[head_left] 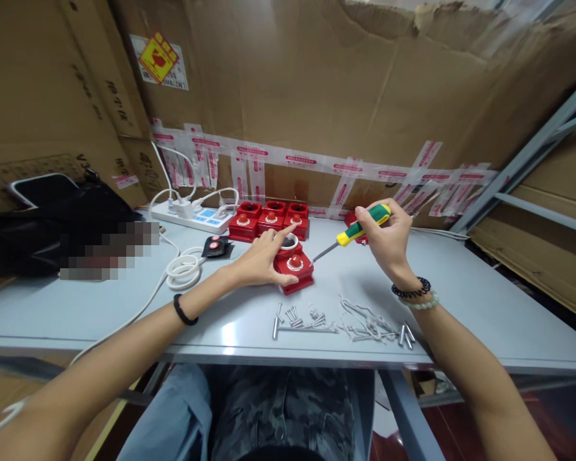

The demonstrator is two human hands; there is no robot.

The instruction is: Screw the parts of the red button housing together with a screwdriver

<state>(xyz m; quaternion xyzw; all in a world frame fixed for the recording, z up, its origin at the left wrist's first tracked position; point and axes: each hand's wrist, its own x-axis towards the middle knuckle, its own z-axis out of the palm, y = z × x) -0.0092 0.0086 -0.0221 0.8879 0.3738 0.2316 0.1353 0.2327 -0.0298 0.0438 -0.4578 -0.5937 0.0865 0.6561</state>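
Far red block point(350, 219) partly hidden behind the right hand point(388, 238) and screwdriver point(347, 236)

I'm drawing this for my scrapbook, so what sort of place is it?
Probably a small workshop: the right hand holds a green-and-yellow-handled metal screwdriver at a glossy red boxy part, and small silver metal screws lie on the pale, shiny flat tabletop.

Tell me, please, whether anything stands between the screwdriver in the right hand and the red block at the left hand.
Nothing visible does: the screwdriver in the right hand has its tip at the red block; the loose screws lie off that line.
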